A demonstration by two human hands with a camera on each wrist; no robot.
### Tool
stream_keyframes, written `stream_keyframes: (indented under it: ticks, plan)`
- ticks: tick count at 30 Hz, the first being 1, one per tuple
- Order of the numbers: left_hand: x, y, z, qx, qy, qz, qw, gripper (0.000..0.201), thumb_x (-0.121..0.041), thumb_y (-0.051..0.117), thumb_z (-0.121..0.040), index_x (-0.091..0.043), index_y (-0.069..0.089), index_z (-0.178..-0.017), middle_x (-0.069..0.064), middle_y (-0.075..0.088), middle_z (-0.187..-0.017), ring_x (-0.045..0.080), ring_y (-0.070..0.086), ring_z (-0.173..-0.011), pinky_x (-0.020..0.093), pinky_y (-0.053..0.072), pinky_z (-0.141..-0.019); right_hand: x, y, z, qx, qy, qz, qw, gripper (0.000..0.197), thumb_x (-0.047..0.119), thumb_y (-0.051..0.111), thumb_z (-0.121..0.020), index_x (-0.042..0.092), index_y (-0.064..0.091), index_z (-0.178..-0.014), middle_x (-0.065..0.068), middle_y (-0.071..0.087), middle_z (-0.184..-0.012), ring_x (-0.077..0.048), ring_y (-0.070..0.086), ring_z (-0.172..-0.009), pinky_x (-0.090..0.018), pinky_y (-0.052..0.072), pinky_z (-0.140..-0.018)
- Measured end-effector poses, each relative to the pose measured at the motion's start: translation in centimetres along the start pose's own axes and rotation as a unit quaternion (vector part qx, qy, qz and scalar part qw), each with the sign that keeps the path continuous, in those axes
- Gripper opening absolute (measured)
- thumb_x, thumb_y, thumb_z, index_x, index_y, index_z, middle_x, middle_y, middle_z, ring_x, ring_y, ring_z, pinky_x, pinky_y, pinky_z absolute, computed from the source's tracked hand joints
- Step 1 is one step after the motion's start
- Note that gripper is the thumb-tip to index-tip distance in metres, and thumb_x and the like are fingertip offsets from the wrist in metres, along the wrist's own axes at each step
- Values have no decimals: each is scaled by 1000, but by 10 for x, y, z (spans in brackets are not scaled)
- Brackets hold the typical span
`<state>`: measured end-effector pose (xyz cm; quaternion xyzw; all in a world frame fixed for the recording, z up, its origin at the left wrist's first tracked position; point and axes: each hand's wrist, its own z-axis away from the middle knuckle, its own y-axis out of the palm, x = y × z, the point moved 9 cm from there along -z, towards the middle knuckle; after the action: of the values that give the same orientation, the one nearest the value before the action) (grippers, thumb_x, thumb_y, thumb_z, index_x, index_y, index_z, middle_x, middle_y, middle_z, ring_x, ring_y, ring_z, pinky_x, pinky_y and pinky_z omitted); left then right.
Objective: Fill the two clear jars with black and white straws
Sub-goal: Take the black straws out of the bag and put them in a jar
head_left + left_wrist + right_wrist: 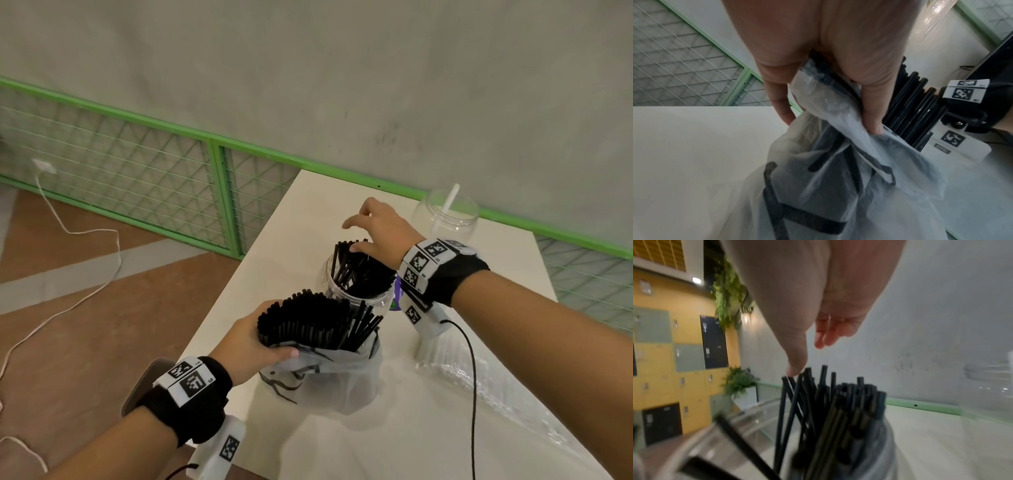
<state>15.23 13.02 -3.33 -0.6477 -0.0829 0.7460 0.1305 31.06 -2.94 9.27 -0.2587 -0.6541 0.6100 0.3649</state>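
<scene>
- The person's left hand [255, 337] is gripping a thick bundle of thin black plastic straws [305, 320] together with the translucent white plastic bag with black markings [329, 380] wrapped round its lower part; thumb and fingers are curling round bag and bundle, as the left wrist view shows [869, 105].
- The bundle is leaning toward the nearer clear plastic jar [356, 301], which is standing on the white table [445, 428] just behind the bag.
- That jar is already holding a loose clump of black straws [830, 410], their ends sticking out above the rim at differing angles.
- The right hand [380, 233] is hovering over the jar's mouth with fingers spread and relaxed, gripping nothing; its thumb tip [795, 371] is touching the tops of the straws.
- A second clear plastic jar [445, 222] is standing near the table's far edge, well apart from the first, with a single white straw [450, 198] leaning inside.
- A crinkled clear plastic wrapper [472, 373] is lying on the table to the right of the bag.
</scene>
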Motion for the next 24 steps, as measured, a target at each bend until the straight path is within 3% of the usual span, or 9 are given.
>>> stream_keyframes:
  ticks: [3,6,9,11,15,17,19,21,24]
  plan:
    - [1,0,0,-6,-5,-2,1000,61,-13,83,-68,-37,53,-115,-15,69,-102,-6,61,-97,5,45,-76,6,-24,32,-64,4,-78,995,28,39,56,-91,15,67,-101,-4,56,-93,-20,51,-87,-35,44,-83]
    - [3,1,0,-8,-9,-8,1000,58,-12,82,-69,-32,54,-115,-12,68,-101,-8,60,-94,3,44,-73,-1,-14,83,-27,80,-186,979,60,61,40,-87,9,65,-74,-9,62,-67,-24,57,-64,-35,46,-68]
    - [2,4,0,-2,-13,-13,1000,54,-14,82,-69,-27,55,-114,-10,68,-101,-9,59,-93,2,43,-72,-11,45,127,107,143,-208,962,71,74,33,-78,13,68,-83,-4,66,-75,-21,63,-72,-30,49,-72]
    - [4,4,-1,-1,-16,-17,1000,55,-14,83,-69,-26,56,-115,-10,68,-102,-9,59,-94,2,43,-73,-12,76,137,132,154,-220,954,73,83,39,-73,16,67,-86,1,65,-80,-18,61,-78,-27,47,-74]
    - [6,3,0,-6,-22,-21,1000,58,-15,83,-69,-22,56,-120,-12,67,-106,-12,58,-96,1,43,-73,4,95,132,30,112,-299,947,33,58,70,-73,30,63,-88,12,53,-93,-2,51,-84,-17,41,-73]
    - [7,3,1,-8,-24,-25,999,60,-16,83,-68,-22,56,-121,-13,66,-106,-13,58,-95,1,43,-72,18,95,130,-25,72,-317,945,44,53,73,-72,33,61,-109,20,43,-104,4,43,-98,-12,36,-88]
    - [7,4,2,-12,-22,-30,999,59,-15,83,-68,-22,56,-120,-13,66,-104,-14,57,-93,1,43,-70,28,97,128,-68,63,-312,945,63,61,70,-67,25,58,-117,14,44,-110,-7,42,-109,-19,35,-97]
    - [5,7,2,-14,-18,-30,999,59,-14,83,-68,-21,55,-119,-11,66,-103,-12,58,-92,1,43,-69,34,100,127,-95,78,-299,946,70,65,66,-64,21,58,-118,7,49,-114,-14,43,-111,-27,37,-96]
    - [5,8,3,-16,-19,-26,999,59,-13,83,-68,-22,55,-119,-9,67,-102,-10,60,-91,3,45,-69,38,96,125,-125,116,-321,932,55,56,69,-67,21,61,-108,4,54,-109,-17,47,-107,-34,42,-90]
